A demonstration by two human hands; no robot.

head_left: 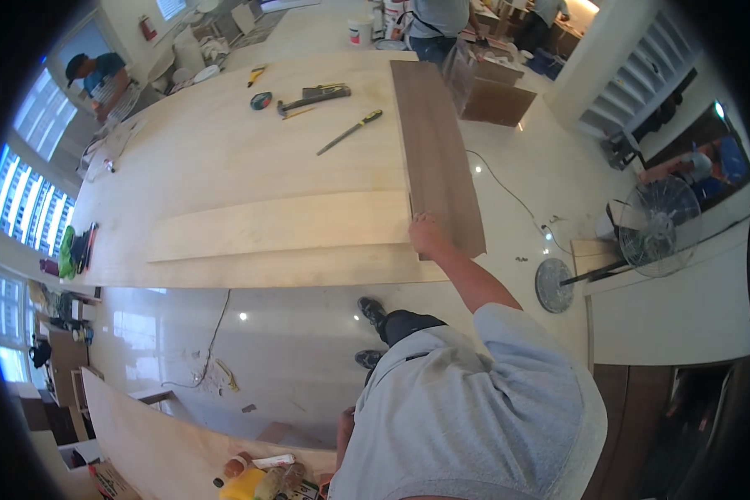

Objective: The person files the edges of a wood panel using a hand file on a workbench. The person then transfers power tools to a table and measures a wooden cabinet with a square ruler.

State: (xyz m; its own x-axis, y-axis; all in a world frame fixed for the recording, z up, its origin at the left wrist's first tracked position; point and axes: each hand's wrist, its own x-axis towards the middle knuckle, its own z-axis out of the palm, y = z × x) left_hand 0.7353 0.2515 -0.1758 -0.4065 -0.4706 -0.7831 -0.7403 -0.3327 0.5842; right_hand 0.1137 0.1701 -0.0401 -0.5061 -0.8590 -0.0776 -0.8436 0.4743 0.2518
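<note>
A dark brown wood-grain board (438,150) lies along the right end of a large pale wooden worktable (183,150). My right hand (427,235) reaches over to the board's near left edge, its fingers closed on that edge. The end of a long pale wooden strip (283,225), lying flat across the table, meets the board beside this hand. My left hand (345,429) hangs low by my side, away from the table. Its fingers are mostly hidden, so I cannot make out whether it holds anything.
On the table lie a file (350,132), a hammer (315,101), a tape measure (261,101) and a yellow utility knife (257,75). Right of it stands a fan (658,225); a cable (508,190) crosses the floor. Behind me, a second pale surface (142,425) holds bottles. Other people work farther off.
</note>
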